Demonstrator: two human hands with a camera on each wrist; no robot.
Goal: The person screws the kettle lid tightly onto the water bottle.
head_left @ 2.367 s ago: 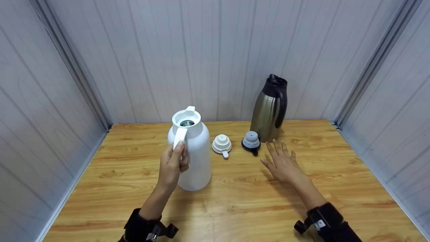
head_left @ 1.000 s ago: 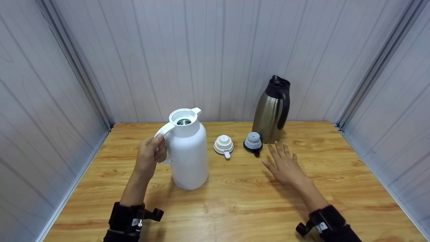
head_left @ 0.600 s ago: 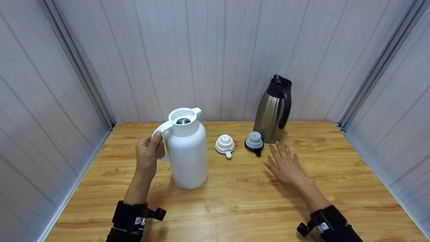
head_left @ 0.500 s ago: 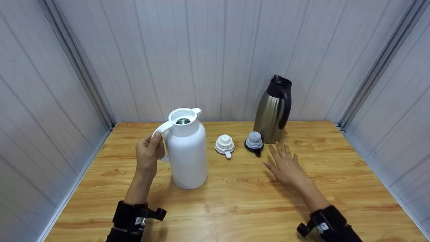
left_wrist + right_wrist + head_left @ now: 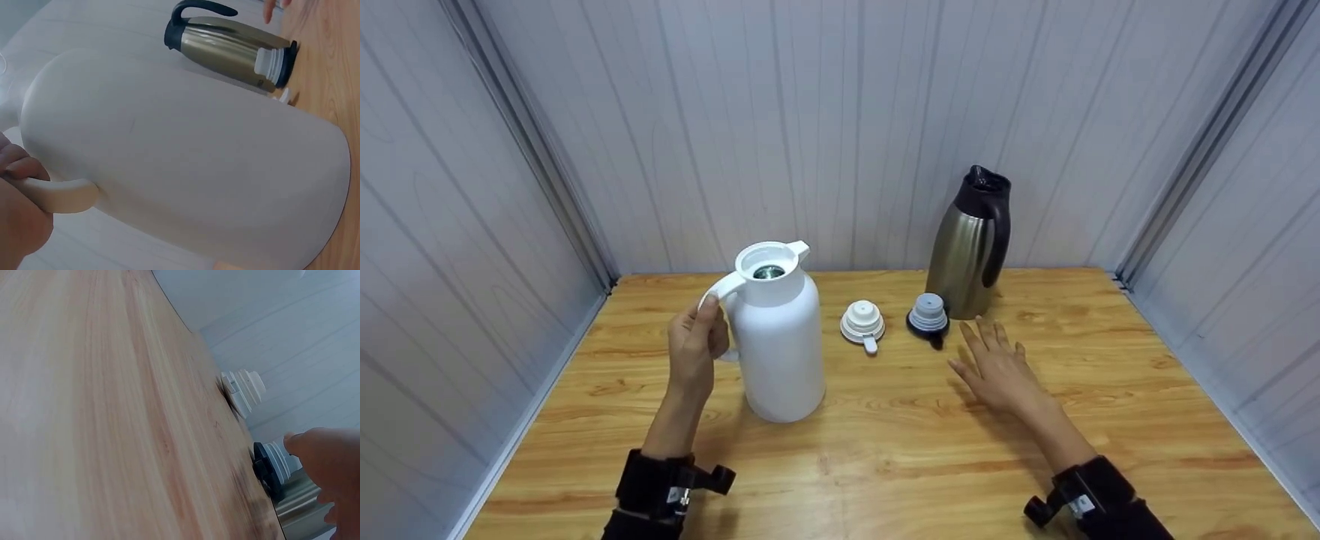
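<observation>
A white jug [image 5: 780, 341] without a lid stands upright on the wooden table [image 5: 885, 450], left of centre. Its handle [image 5: 723, 288] points left. My left hand [image 5: 697, 339] grips that handle, fingers curled round it; in the left wrist view the handle [image 5: 59, 195] runs into my hand [image 5: 19, 214] beside the jug's body [image 5: 185, 169]. My right hand [image 5: 996, 365] lies flat on the table with straight fingers and holds nothing. Just beyond its fingertips [image 5: 315, 447] sits a grey and black lid [image 5: 927, 317]. A white lid [image 5: 862, 323] lies between that lid and the white jug.
A steel jug [image 5: 971, 244] with a black top and handle stands at the back, right of centre, close to the wall. Pale panel walls close in the table on the left, back and right. Bare wood shows in front of the hands.
My left hand has turned the white jug, so its handle went from facing me to pointing left. Over the last half second nothing has visibly moved. The right hand has stayed put.
</observation>
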